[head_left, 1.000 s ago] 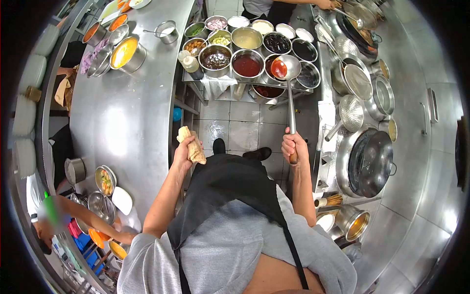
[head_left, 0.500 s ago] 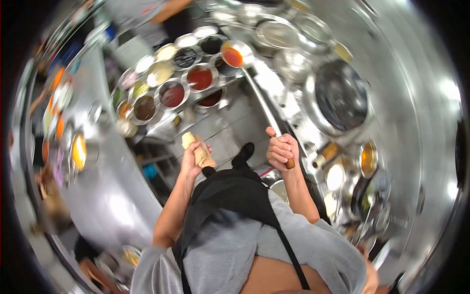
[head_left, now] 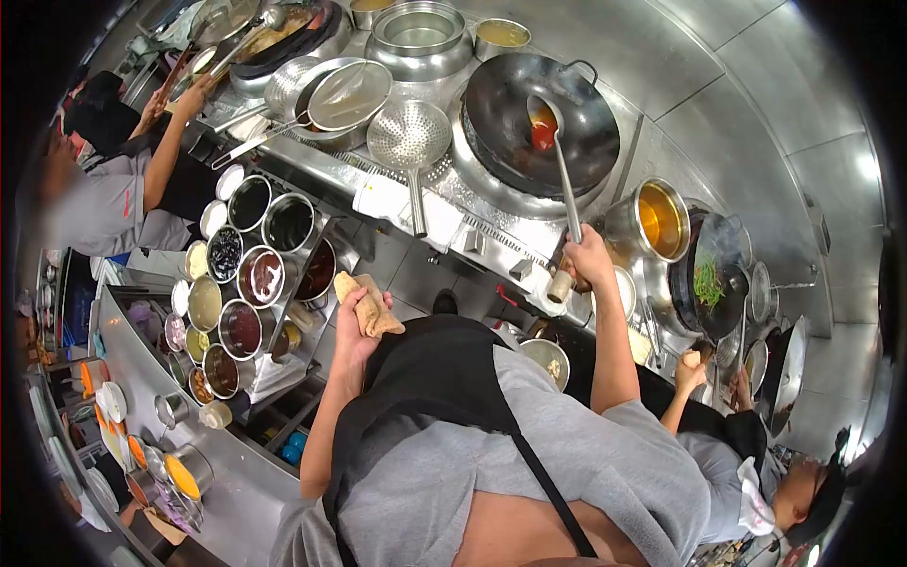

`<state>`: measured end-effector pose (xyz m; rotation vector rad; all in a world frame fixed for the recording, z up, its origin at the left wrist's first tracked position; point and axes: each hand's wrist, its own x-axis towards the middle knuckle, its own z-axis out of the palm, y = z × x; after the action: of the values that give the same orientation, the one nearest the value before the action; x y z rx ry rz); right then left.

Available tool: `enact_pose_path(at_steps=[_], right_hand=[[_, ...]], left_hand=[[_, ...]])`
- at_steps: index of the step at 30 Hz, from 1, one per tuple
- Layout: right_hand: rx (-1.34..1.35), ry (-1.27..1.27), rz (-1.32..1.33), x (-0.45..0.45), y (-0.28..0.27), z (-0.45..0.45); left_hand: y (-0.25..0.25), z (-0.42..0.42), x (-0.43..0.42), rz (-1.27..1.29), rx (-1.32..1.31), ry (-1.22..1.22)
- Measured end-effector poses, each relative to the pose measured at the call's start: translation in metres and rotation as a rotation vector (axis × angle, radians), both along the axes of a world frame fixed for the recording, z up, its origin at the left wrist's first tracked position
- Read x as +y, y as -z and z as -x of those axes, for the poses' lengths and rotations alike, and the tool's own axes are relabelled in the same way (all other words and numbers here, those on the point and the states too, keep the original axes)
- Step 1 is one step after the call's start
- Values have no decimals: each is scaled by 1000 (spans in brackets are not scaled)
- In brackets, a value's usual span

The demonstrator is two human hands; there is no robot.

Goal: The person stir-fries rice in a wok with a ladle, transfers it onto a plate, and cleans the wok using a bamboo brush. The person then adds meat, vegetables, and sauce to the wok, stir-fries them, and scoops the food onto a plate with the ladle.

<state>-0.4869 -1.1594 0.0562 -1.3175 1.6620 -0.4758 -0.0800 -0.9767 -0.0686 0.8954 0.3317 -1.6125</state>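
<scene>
My right hand [head_left: 588, 253] is closed round the handle of a long metal ladle [head_left: 567, 180]. The ladle's bowl is inside a dark wok [head_left: 498, 104] on the stove, with red sauce [head_left: 542, 132] at the bowl. Whether some of the sauce lies on the wok itself, I cannot tell. In front of my body, my left hand [head_left: 350, 326] grips a folded tan cloth [head_left: 380, 319], away from the stove.
Left of the wok lie a perforated strainer [head_left: 408, 135] and a mesh sieve [head_left: 350, 94]. A pot of orange liquid [head_left: 659, 222] stands to its right. Several sauce pots [head_left: 240, 329] fill a rack at left. Co-workers stand at both sides, one by a wok with greens [head_left: 707, 283].
The view has turned towards the stove. The ladle with red sauce has gone from beside the sauce pots into the wok. My left hand still holds the cloth.
</scene>
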Motion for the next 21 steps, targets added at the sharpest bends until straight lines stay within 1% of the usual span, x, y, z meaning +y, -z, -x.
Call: enact_pose_path(at_steps=[3,4,5,6,7,8,9,10,11,13,15,17,19,21], right_hand=[[579,-194,679,-18,51,34],[493,-158,660,-25,45,29],[250,-18,396,-32,45,29],[19,54,228,-42,25,17],[-207,125,52,-53,-1,3],[-242,107,100,-71,-8,-6],[-161,93,97,-89,-34,-25],[-216,75,111,-116,-37,-32],[-267,54,127,-151,-42,-42],[-694,321,91,-213,-58,-96],[-701,246,-46,-294,-36,-106],[-377,220,99,-368,-19,-135],[-227,234,117,-425,12,-168],[-492,292,-58,-468,41,-188]], left_hand=[[-27,4,-31,42,-2,-39],[-36,1,-43,29,12,-51],[-45,0,-52,35,13,-64],[-56,-2,-62,17,-12,-70],[-47,-8,-69,25,-10,-45],[-32,-16,-75,32,-9,-16],[-24,-24,-83,38,-9,18],[-39,-24,-97,29,-72,40],[-40,-29,-109,47,-97,91],[-49,-36,-136,68,-130,144],[-52,-45,-156,92,-141,182],[-60,-56,-183,127,-180,211],[-71,-69,-205,162,-198,240],[-78,-82,-221,120,-122,234]])
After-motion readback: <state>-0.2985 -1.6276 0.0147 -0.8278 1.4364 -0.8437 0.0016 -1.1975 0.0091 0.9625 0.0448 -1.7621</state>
